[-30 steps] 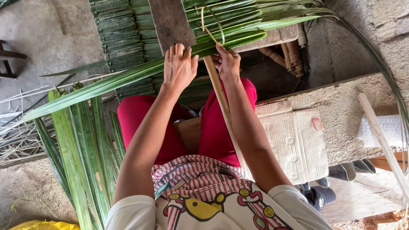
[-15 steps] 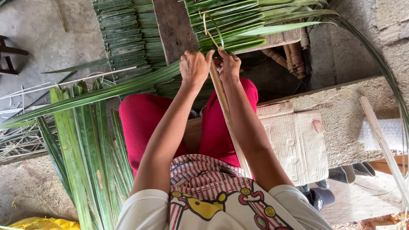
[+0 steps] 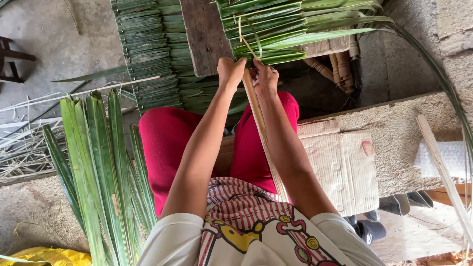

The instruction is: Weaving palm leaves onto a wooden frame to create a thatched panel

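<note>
My left hand (image 3: 230, 72) and my right hand (image 3: 265, 78) meet at the top end of a long pale wooden stick (image 3: 265, 140) that runs down between my knees. Both hands pinch folded green palm leaves (image 3: 290, 27) against that stick. A thin pale strip (image 3: 245, 37) loops up from the leaves just above my fingers. The folded leaves lie in a row over a dark wooden plank (image 3: 204, 34). My red trousers (image 3: 162, 143) show below my arms.
A bundle of loose long palm leaves (image 3: 96, 172) lies on the ground at left. A finished leaf panel (image 3: 148, 54) lies beyond it. A concrete ledge (image 3: 394, 128) with a cardboard sheet (image 3: 340, 162) sits at right. Pale leaf ribs (image 3: 24, 143) litter the far left.
The long leaf that stretched out to the left has been folded in against the stick. My left hand has closed and moved right to meet my right hand.
</note>
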